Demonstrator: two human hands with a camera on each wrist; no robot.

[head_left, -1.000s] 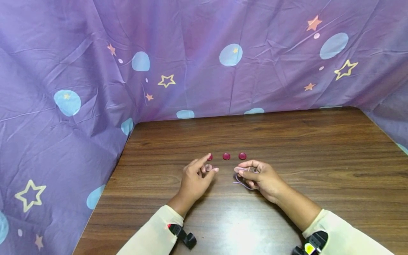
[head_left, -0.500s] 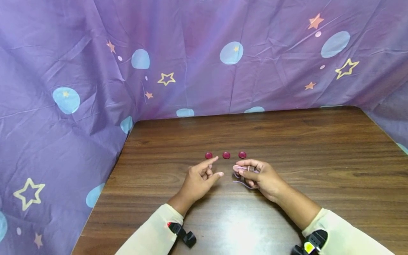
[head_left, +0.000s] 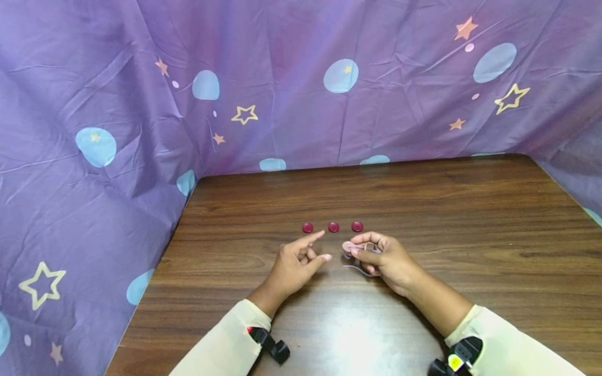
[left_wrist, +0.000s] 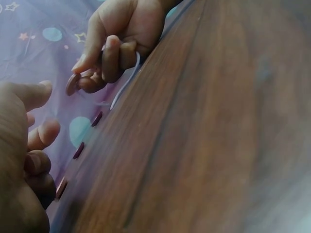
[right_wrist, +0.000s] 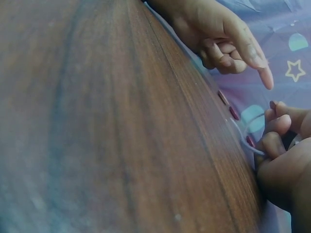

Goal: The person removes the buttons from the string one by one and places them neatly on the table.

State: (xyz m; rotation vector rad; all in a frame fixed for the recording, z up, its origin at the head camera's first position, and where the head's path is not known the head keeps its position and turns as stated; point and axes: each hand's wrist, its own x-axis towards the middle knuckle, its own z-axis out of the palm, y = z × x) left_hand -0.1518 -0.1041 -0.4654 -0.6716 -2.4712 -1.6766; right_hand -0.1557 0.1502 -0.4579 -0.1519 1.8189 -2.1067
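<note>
My right hand point(head_left: 388, 263) pinches a pale pink button point(head_left: 347, 246) between thumb and index finger, above the table. A thin lilac cord point(head_left: 359, 269) lies across the button and runs back into the palm, and its loose end hangs below. Something banded shows between those fingers; I cannot tell what it is. Facing it, my left hand point(head_left: 293, 266) holds nothing, index finger and thumb extended and apart, the other fingers loosely bent. Beyond the hands, three dark red buttons lie in a row: a left one point(head_left: 308, 227), a middle one point(head_left: 333, 227) and a right one point(head_left: 357, 226).
The brown wood-grain table point(head_left: 249, 209) has a purple curtain point(head_left: 301, 125) with stars and blue planets behind it and at both sides. Each forearm wears a black wrist camera, such as the left wrist camera point(head_left: 270, 344), over a cream sleeve.
My left hand has shifted a little right, off the left red button, which now shows whole. The right hand stays nearly still, with the pink button in its grip.
</note>
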